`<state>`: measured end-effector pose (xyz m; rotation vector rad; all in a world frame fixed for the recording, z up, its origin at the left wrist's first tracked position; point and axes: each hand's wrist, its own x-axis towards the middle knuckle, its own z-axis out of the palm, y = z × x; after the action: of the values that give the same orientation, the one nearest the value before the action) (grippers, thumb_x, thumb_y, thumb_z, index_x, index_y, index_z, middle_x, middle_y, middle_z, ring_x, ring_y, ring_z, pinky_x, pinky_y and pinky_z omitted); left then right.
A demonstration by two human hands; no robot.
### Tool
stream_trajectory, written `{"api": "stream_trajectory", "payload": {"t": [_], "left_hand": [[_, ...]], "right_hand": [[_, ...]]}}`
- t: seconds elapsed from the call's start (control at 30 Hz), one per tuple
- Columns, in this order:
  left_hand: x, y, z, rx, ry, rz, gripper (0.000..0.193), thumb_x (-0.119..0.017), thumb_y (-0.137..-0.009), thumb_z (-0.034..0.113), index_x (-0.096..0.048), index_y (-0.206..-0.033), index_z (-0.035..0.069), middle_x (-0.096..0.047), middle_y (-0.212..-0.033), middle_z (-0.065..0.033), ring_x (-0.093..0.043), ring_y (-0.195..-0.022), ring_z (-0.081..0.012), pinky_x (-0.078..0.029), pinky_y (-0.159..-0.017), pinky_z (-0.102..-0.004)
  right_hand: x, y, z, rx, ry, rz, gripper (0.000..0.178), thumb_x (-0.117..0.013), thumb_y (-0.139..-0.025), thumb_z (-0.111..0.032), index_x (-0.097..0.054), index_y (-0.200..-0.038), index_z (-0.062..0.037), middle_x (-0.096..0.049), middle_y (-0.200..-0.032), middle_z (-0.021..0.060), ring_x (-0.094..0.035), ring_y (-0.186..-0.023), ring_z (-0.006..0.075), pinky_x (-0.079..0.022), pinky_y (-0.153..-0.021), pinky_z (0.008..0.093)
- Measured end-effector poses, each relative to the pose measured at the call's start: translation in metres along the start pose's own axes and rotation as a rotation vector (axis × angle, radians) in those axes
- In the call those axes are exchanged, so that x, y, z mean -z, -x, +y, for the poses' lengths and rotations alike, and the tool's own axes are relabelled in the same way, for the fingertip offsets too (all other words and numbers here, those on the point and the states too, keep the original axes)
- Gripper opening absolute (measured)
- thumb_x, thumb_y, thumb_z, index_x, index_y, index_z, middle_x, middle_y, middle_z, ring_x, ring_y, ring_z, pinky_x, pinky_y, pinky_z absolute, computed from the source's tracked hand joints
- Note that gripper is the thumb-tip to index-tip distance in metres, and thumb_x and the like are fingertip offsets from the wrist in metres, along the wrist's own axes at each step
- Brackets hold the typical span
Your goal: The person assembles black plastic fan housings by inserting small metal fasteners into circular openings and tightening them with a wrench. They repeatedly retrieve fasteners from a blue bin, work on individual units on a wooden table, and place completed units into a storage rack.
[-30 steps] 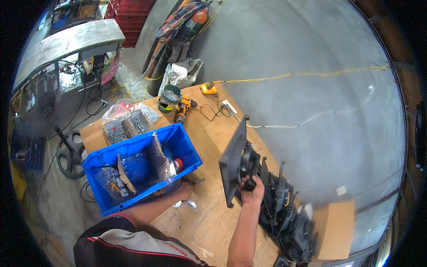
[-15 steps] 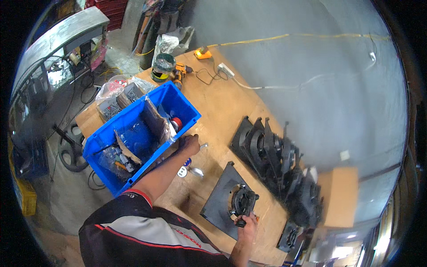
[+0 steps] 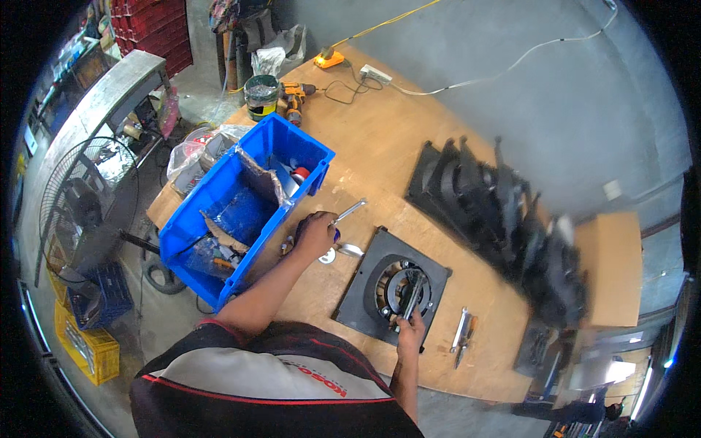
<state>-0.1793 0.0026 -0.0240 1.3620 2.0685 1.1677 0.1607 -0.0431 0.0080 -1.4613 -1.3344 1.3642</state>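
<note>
My left hand (image 3: 317,235) is closed round a silver wrench (image 3: 352,211), whose free end points away to the right. Beside that hand, small round white-faced pieces (image 3: 327,256) and a silver cup-like piece (image 3: 351,250) lie on the table. A square black plate (image 3: 364,272) with a round opening and ring rests flat in front of me. At its near side, my right hand (image 3: 411,333) grips a long black part (image 3: 413,293) that stands tilted over the ring. The fingers hide that part's lower end.
A blue bin (image 3: 244,271) with a cardboard divider stands left of my left arm. Stacked black plates (image 3: 496,212) line the far right. Right of the square plate lie another wrench (image 3: 460,328) and an orange-handled tool (image 3: 469,332). An orange drill (image 3: 294,98) sits at the back.
My view has shifted, showing more of the table on the right. The wrench in my left hand now sticks out further. The black part in my right hand is turned more upright over the ring.
</note>
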Motion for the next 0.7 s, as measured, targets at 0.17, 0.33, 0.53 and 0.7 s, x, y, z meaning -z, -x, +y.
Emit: {"api": "stream_trajectory", "payload": {"t": [0.17, 0.33, 0.53, 0.7], "left_hand": [[0.031, 0.051, 0.003, -0.046, -0.047, -0.048, 0.027, -0.064, -0.085, 0.009, -0.066, -0.112, 0.005, -0.066, -0.109, -0.0185, -0.063, -0.101, -0.0381, -0.049, -0.089, -0.048], [0.079, 0.091, 0.048, -0.196, -0.053, -0.228, 0.032, -0.068, -0.085, 0.018, -0.065, -0.115, 0.006, -0.067, -0.111, -0.0186, -0.064, -0.101, -0.0392, -0.05, -0.088, -0.0474], [0.187, 0.074, 0.09, -0.12, -0.133, -0.037, 0.033, -0.067, -0.087, 0.023, -0.067, -0.115, 0.007, -0.069, -0.111, -0.0158, -0.065, -0.102, -0.0364, -0.051, -0.09, -0.0437], [0.247, 0.045, 0.013, 0.03, -0.267, 0.179, 0.03, -0.066, -0.086, 0.018, -0.068, -0.114, 0.007, -0.07, -0.107, -0.0168, -0.066, -0.102, -0.0358, -0.052, -0.09, -0.0434]], "right_hand": [[0.008, -0.017, 0.024, 0.069, -0.015, -0.099, 0.061, -0.056, -0.083, 0.002, -0.048, -0.143, -0.0014, -0.066, -0.086, 0.0064, -0.063, -0.066, 0.0145, -0.052, -0.062, 0.0282], [0.01, -0.015, 0.012, -0.046, -0.047, -0.101, 0.062, -0.063, -0.081, 0.003, -0.049, -0.141, 0.002, -0.067, -0.112, 0.0067, -0.061, -0.093, 0.0136, -0.048, -0.083, 0.0263], [0.018, -0.016, 0.025, -0.005, -0.048, -0.113, 0.066, -0.061, -0.08, 0.003, -0.045, -0.144, 0.0032, -0.065, -0.108, 0.0044, -0.06, -0.087, 0.0108, -0.048, -0.076, 0.0246], [0.012, -0.016, 0.018, 0.004, 0.031, -0.106, 0.061, -0.057, -0.081, 0.001, -0.045, -0.141, 0.0041, -0.064, -0.103, 0.0063, -0.06, -0.079, 0.0136, -0.049, -0.069, 0.0264]]}}
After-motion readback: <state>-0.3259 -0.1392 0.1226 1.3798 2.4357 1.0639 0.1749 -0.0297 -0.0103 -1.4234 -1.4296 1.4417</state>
